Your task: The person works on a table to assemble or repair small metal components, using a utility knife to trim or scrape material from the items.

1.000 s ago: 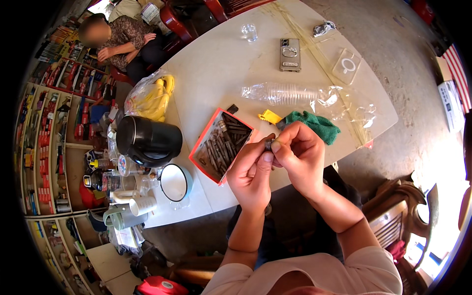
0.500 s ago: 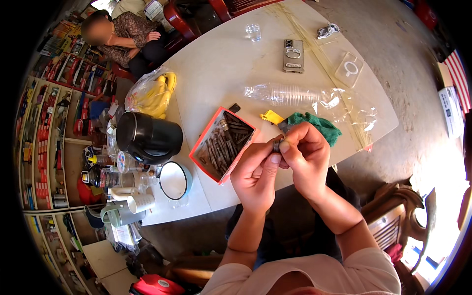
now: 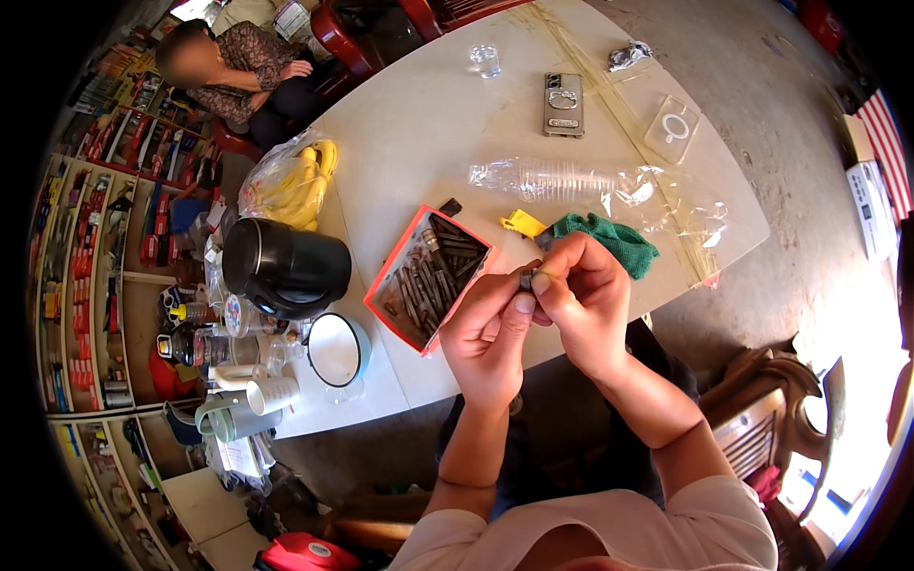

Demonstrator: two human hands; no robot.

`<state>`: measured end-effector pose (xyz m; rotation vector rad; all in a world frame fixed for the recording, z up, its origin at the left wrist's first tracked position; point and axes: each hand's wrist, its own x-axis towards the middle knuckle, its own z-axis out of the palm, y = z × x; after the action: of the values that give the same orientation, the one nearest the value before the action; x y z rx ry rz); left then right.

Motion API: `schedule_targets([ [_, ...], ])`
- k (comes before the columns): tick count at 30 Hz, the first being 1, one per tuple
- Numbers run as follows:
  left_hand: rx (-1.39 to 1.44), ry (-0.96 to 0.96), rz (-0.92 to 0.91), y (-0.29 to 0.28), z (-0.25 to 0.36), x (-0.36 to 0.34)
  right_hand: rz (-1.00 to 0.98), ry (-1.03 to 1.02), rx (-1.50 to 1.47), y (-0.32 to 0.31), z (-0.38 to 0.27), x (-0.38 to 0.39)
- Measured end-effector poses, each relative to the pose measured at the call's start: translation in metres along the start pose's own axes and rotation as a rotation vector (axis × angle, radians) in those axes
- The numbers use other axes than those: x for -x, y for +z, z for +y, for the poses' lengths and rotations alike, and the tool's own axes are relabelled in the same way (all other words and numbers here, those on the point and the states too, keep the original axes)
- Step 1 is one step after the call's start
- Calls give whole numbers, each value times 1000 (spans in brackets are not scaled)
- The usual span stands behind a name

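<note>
A small dark metal piece (image 3: 529, 282) is pinched between the fingertips of both hands above the table's near edge. My left hand (image 3: 492, 338) has its fingers curled around the piece, thumb against it from below. My right hand (image 3: 584, 309) grips it with thumb and forefinger. Left of my hands sits an orange-rimmed box (image 3: 383, 297) full of dark metal rods (image 3: 438, 274). A green cloth (image 3: 619, 249) and a yellow-handled tool (image 3: 521, 224) lie just beyond my hands.
A black kettle (image 3: 286, 266), white mug (image 3: 336, 350), bagged bananas (image 3: 303, 186), crumpled plastic bottle (image 3: 571, 183), phone (image 3: 564, 105) and glass (image 3: 485, 61) stand or lie on the table (image 3: 409, 124). A person (image 3: 238, 81) sits back left beside shelves. A wooden chair (image 3: 752, 433) is at my right.
My hands shifted slightly right, then back, still on the small piece. The seated person's arm has moved up toward the chin. The camera view has shifted slightly.
</note>
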<state>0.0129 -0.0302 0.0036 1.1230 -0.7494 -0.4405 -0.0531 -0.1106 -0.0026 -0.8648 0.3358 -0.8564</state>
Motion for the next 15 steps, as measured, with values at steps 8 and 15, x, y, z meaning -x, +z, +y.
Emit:
schedule_targets([
  [8,19,18,12,1,-2,-2,-24,-21,39,-1,-3,0],
  [15,63,42,8,3,-4,-1,-27,4,23,0,-4,0],
])
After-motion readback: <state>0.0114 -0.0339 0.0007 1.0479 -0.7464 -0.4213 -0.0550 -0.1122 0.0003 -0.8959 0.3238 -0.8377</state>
